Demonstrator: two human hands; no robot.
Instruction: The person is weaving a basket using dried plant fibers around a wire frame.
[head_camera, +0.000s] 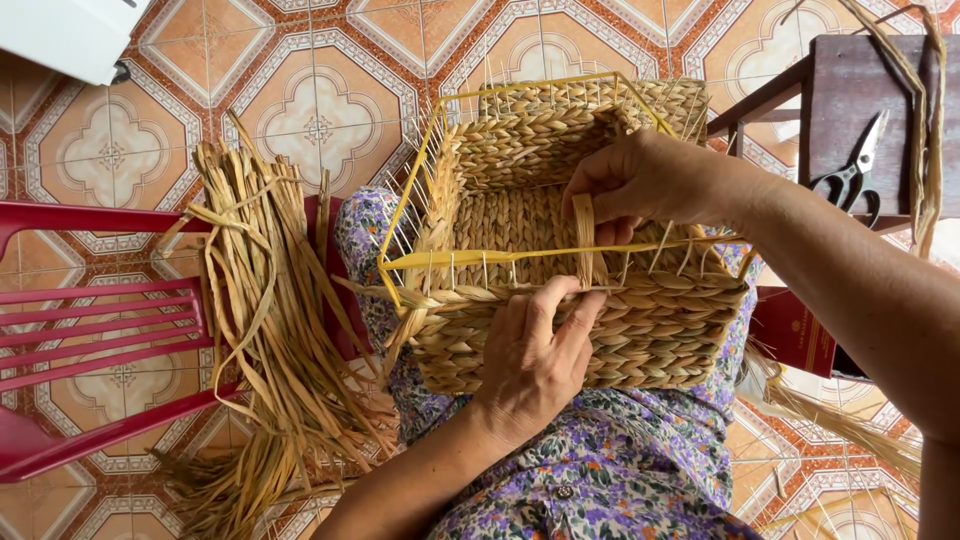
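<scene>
Half-woven rectangular straw basket on a yellow wire frame (560, 230) is held on the lap, long axis sideways, mouth upward. A flat dried straw strand (583, 235) is pinched upright by the right hand (650, 180); the left hand (535, 355) is pressed against the rim. Patterned orange floor tiles (320, 110) are seen below.

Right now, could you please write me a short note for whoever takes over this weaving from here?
Left hand: pressed against the near wall of the basket, thumb at the top row of weave.
Right hand: reaching over the yellow wire frame, pinching a flat straw strand between the uprights.
Basket sits on the lap; spare straw bundle lies on the red chair to the left; scissors on the dark stool to the right.
Done: bottom and most of the walls are woven.
Left: the near wall stops short of the frame's top wire, with bare uprights showing.
</scene>
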